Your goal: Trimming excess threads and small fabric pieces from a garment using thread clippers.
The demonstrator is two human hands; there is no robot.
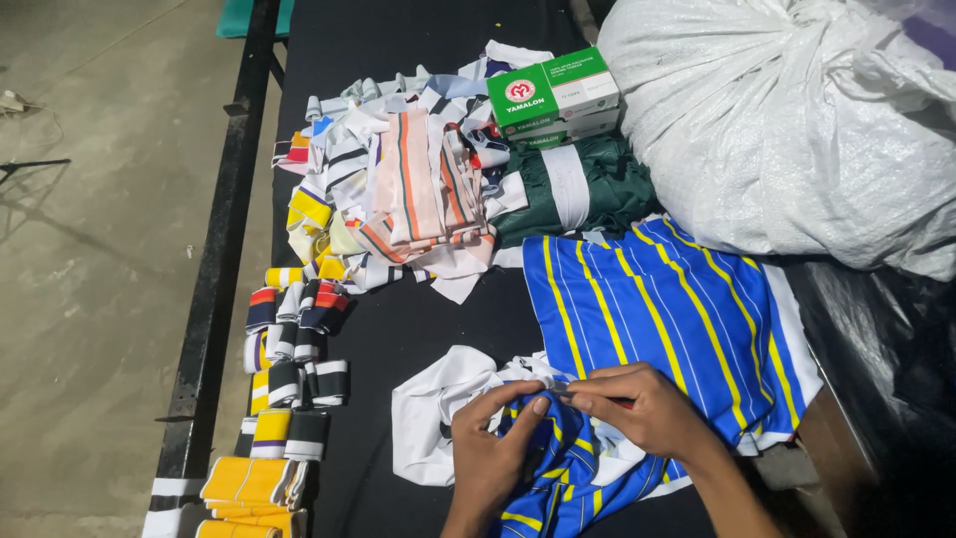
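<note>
Now a crumpled blue garment with yellow stripes (558, 478) is pinched at the near edge of the black-covered table (398, 319) by the left hand (493, 448) and the right hand (642, 408), fingertips closed together on its white trim. Folded striped ribbing pieces (289, 369) are lined along the left edge, beside a white woven sack (787, 120) at the far right corner.

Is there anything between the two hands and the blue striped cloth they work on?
Nothing visible. The left hand and the right hand already rest on the blue cloth with yellow stripes, with fingertips meeting at its white edge.
</note>
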